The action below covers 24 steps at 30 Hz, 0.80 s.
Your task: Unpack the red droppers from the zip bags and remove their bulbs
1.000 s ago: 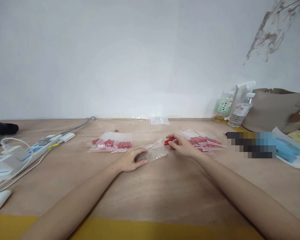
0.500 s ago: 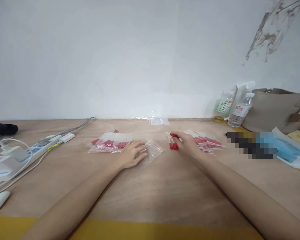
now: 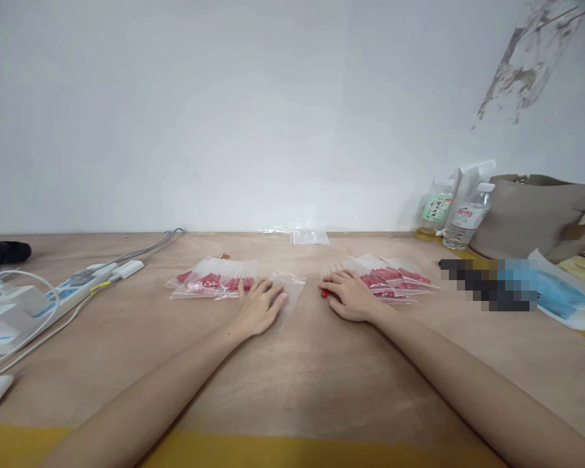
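Red-tipped sticks [image 3: 324, 293] lie under our right hand [image 3: 347, 296], just in front of the right-hand pile of filled bags [image 3: 390, 276], near the middle of the bench [image 3: 322, 370] and closer to its far edge than to the near one. Only one red end peeps out at the left of the palm, so we judge the sticks to lie roughly across the bench, red tips toward its left edge, long axis close to parallel with the far edge; the rest is hidden. The right hand's grip looks loose, fingers curled down over the sticks; whether it pinches them we cannot tell. Our left hand [image 3: 260, 305] rests flat, fingers spread, on the empty clear bag [image 3: 288, 286], which sits beside the left-hand pile of filled bags [image 3: 214, 279], mouth seemingly toward the far edge.

To do this well, we should gather the sticks with all tips one way, keep the bag pinned flat, and line the bundle's length up with the bag's opening.
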{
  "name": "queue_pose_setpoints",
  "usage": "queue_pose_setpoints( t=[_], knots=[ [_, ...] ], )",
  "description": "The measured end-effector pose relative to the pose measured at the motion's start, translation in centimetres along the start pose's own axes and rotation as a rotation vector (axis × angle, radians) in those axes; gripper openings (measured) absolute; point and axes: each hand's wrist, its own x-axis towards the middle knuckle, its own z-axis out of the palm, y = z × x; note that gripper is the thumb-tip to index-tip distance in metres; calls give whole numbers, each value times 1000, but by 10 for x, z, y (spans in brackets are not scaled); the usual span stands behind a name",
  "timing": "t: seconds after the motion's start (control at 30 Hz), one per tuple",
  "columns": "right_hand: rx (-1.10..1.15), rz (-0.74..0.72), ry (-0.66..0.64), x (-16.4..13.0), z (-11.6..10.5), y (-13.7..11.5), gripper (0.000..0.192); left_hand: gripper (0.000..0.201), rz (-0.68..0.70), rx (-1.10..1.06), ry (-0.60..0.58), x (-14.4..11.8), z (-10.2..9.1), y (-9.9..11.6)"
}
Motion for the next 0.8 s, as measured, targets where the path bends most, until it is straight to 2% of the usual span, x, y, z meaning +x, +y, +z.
queue_pose_setpoints(
  t=[0.17, 0.27, 0.37, 0.53, 0.6, 0.73, 0.8],
  knots=[
    [2, 17, 145, -5, 0, -10, 30, 32, -107, 41, 123, 3, -8, -1],
    [38, 2, 214, -8, 2, -22, 25, 31, -156, 25, 74, 8, -11, -9],
    [59, -49, 220, -10, 3, -32, 23, 35, -197, -29, -10, 15, -11, -14],
    [69, -63, 237, -11, 3, -36, 22, 26, -168, -57, -96, 19, -7, -9],
    [73, -69, 251, -11, 2, -35, 22, 27, -144, 9, -48, 18, -6, -7],
    [72, -100, 259, -11, 1, -34, 20, 42, -128, 94, 29, 14, -6, -5],
    [68, -102, 254, -11, 1, -34, 20, 38, -108, 62, 26, 14, -6, -5]
  ],
)
